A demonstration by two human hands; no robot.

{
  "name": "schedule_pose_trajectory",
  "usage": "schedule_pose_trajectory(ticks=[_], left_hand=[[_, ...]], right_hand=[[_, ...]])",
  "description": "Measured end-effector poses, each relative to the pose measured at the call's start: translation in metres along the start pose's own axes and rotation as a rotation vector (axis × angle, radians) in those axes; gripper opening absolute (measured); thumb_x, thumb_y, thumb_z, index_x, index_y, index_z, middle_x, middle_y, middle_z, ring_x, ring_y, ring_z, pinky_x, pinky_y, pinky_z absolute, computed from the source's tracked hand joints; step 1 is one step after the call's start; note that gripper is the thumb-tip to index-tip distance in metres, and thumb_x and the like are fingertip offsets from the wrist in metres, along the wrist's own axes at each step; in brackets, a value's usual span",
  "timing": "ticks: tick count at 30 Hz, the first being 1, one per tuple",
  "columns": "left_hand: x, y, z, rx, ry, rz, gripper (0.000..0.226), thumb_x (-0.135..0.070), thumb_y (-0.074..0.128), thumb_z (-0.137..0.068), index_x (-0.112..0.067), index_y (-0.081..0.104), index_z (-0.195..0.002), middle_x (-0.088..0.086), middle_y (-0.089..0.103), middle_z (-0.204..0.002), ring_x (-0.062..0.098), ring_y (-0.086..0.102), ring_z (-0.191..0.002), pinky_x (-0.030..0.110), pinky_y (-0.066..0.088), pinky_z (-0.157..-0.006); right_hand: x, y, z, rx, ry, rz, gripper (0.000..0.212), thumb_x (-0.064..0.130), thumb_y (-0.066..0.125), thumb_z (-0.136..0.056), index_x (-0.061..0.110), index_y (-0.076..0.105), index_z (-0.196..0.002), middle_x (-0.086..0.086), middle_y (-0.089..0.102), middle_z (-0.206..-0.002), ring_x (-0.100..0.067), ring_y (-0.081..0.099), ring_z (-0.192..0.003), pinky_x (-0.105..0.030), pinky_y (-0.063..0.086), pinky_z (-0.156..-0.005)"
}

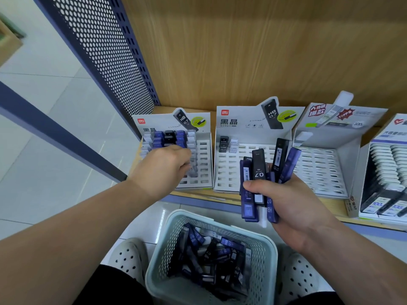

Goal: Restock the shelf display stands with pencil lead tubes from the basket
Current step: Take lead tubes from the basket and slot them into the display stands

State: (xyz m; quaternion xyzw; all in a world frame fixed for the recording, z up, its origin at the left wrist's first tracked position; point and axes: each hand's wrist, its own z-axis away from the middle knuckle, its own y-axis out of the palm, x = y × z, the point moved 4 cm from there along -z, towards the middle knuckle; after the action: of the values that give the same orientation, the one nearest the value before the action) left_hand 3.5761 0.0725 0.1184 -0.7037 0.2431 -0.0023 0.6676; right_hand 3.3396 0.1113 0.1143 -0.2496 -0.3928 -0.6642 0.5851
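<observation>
Head view: our left hand (164,166) reaches forward over the left display stand (203,159), fingers curled down among the rows of tubes (169,137), blue, black and pale, standing in its slots. The back of the hand hides the fingertips, so we cannot tell whether they pinch a tube or only touch one. Our right hand (284,201) is closed round a bundle of tubes (257,170), blue and black, fanned upright, with the thumb pressed across their front; one black tube reads 0.7. Just beyond the right hand stands the middle display stand (229,170), with a few tubes (224,144) in its far left corner. Further right of that hand is a third stand (319,168). All three stand on the wooden shelf (330,206). Below and between our hands, the pale green basket (163,258) sits on the floor, holding a heap of loose tubes (211,254). Pale perforated shoes (130,256) show on either side of the basket.
</observation>
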Motion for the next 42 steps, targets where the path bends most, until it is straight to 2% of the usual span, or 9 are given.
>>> schedule_pose_trajectory(ticks=[7, 16, 18, 20, 23, 27, 30, 36, 42], left_hand=[[0.002, 0.003, -0.001, 0.071, -0.008, -0.016, 0.019, -0.009, 0.068, -0.089, -0.007, 0.057, -0.073, 0.008, 0.058, -0.074, 0.032, 0.057, -0.069, 0.036, 0.043, -0.06], [0.0, 0.007, 0.0, 0.14, -0.066, -0.113, 0.023, -0.024, 0.055, -0.098, -0.011, 0.069, -0.087, 0.003, 0.06, -0.088, 0.027, 0.06, -0.083, 0.037, 0.048, -0.069], [-0.015, -0.003, 0.002, 0.061, -0.095, 0.035, 0.022, -0.035, 0.058, -0.096, -0.019, 0.071, -0.089, -0.003, 0.063, -0.083, 0.019, 0.061, -0.08, 0.033, 0.049, -0.067], [-0.037, -0.009, 0.008, 0.082, -0.222, 0.417, 0.023, -0.049, 0.06, -0.09, -0.028, 0.071, -0.09, -0.007, 0.067, -0.075, 0.012, 0.065, -0.071, 0.032, 0.054, -0.066], [-0.07, 0.004, 0.024, 0.245, -0.429, 0.932, 0.03, -0.048, 0.073, -0.079, -0.03, 0.067, -0.102, 0.001, 0.071, -0.076, 0.024, 0.071, -0.069, 0.047, 0.061, -0.069], [-0.076, 0.008, 0.035, 0.165, -0.541, 1.033, 0.034, -0.016, 0.083, -0.08, -0.02, 0.064, -0.108, 0.006, 0.073, -0.076, 0.029, 0.071, -0.071, 0.055, 0.059, -0.076], [-0.072, 0.007, 0.035, 0.152, -0.591, 1.078, 0.028, -0.004, 0.078, -0.082, -0.011, 0.064, -0.105, 0.013, 0.07, -0.076, 0.027, 0.069, -0.063, 0.055, 0.059, -0.074], [-0.065, 0.003, 0.033, 0.218, -0.547, 1.283, 0.023, 0.008, 0.067, -0.087, -0.004, 0.068, -0.106, 0.015, 0.062, -0.078, 0.026, 0.057, -0.066, 0.029, 0.052, -0.059], [-0.063, 0.003, 0.035, 0.304, -0.501, 1.391, 0.025, 0.009, 0.062, -0.088, -0.002, 0.069, -0.109, 0.023, 0.064, -0.089, 0.03, 0.054, -0.073, 0.03, 0.049, -0.059]], right_hand=[[0.002, 0.001, 0.004, 0.006, -0.015, 0.021, 0.036, 0.001, 0.076, -0.083, 0.017, 0.073, -0.114, -0.001, 0.078, -0.107, -0.023, 0.073, -0.103, -0.043, 0.06, -0.084], [0.001, 0.007, 0.001, 0.03, -0.03, -0.033, 0.034, 0.0, 0.076, -0.083, 0.018, 0.074, -0.112, -0.003, 0.079, -0.105, -0.023, 0.075, -0.098, -0.037, 0.062, -0.072], [0.001, 0.009, -0.001, 0.022, -0.048, -0.046, 0.033, -0.001, 0.076, -0.083, 0.017, 0.074, -0.111, -0.004, 0.079, -0.104, -0.023, 0.075, -0.097, -0.034, 0.062, -0.068], [0.0, 0.011, -0.003, 0.004, -0.073, -0.043, 0.033, -0.002, 0.075, -0.083, 0.016, 0.074, -0.11, -0.006, 0.079, -0.103, -0.025, 0.075, -0.097, -0.035, 0.061, -0.067], [-0.003, 0.015, -0.003, -0.02, -0.112, -0.041, 0.033, -0.006, 0.073, -0.082, 0.013, 0.073, -0.108, -0.011, 0.077, -0.102, -0.032, 0.074, -0.098, -0.046, 0.062, -0.071], [-0.007, 0.024, -0.002, -0.009, -0.116, -0.003, 0.037, -0.005, 0.074, -0.082, 0.012, 0.069, -0.114, -0.013, 0.076, -0.105, -0.035, 0.073, -0.099, -0.06, 0.061, -0.076], [-0.007, 0.029, 0.0, -0.006, -0.121, 0.025, 0.038, -0.003, 0.075, -0.083, 0.012, 0.069, -0.117, -0.01, 0.077, -0.106, -0.032, 0.074, -0.101, -0.059, 0.061, -0.082], [-0.004, 0.032, -0.001, 0.038, -0.103, -0.063, 0.034, 0.003, 0.072, -0.089, 0.009, 0.069, -0.122, -0.014, 0.075, -0.115, -0.038, 0.071, -0.108, -0.063, 0.056, -0.089], [-0.002, 0.028, -0.004, -0.005, -0.096, -0.035, 0.03, -0.003, 0.069, -0.088, 0.007, 0.071, -0.116, -0.014, 0.077, -0.106, -0.037, 0.073, -0.099, -0.053, 0.062, -0.074]])
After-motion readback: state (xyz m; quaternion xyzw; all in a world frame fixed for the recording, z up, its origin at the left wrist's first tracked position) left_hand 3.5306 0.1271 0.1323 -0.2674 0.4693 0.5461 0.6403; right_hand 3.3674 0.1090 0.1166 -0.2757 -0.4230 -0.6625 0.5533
